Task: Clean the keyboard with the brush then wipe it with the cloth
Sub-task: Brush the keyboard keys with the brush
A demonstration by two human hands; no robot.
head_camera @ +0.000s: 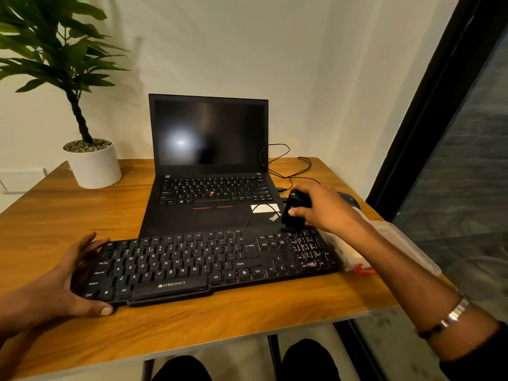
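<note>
Right hand (321,209) pinching black brush (293,213), bristles down on keyboard (209,264) at 2 o'clock corner — sweeping numpad. Left hand (66,281) spread against 9 o'clock end — bracing against slide on counter (220,325).

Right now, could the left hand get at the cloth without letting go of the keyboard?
Probably not. The left hand rests on the keyboard's left end, while what looks like the cloth lies off its right end, partly under the right forearm. The right hand, holding the brush, is nearer.
</note>
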